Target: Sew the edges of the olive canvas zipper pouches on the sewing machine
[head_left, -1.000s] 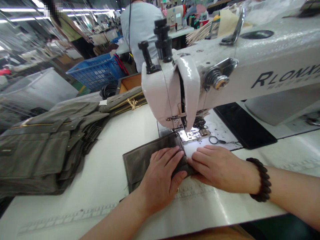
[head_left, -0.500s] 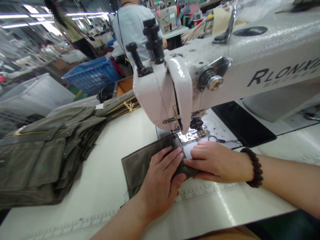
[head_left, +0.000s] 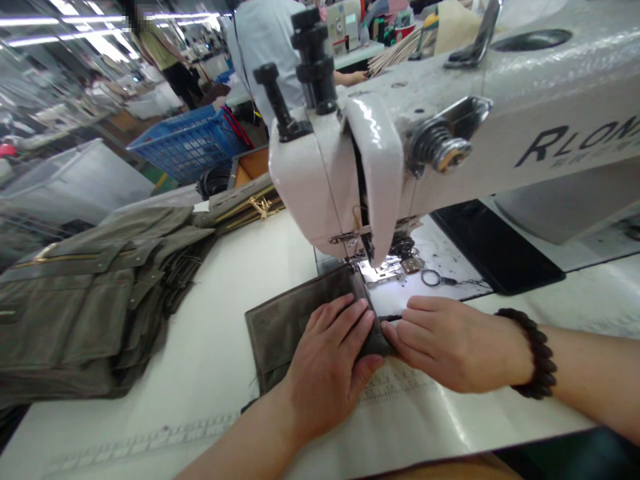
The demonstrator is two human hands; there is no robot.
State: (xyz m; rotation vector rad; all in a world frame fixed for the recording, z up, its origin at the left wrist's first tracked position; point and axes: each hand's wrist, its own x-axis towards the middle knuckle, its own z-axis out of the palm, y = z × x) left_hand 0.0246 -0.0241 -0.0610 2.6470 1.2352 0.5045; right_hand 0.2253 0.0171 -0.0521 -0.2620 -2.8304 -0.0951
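Views: one, worn on the person's head.
Facing: forward and down, across the worktop to the sewing machine.
Nearness: close; left hand and right hand low in frame, machine head filling the upper right.

Long factory hall, strip lights overhead. White table in front; blue basket, clear bin beyond. Person in pale shirt at far bench, back turned.

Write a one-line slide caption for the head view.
Left hand and right hand hold a grey piece flat at the sewing machine, a stack beside.
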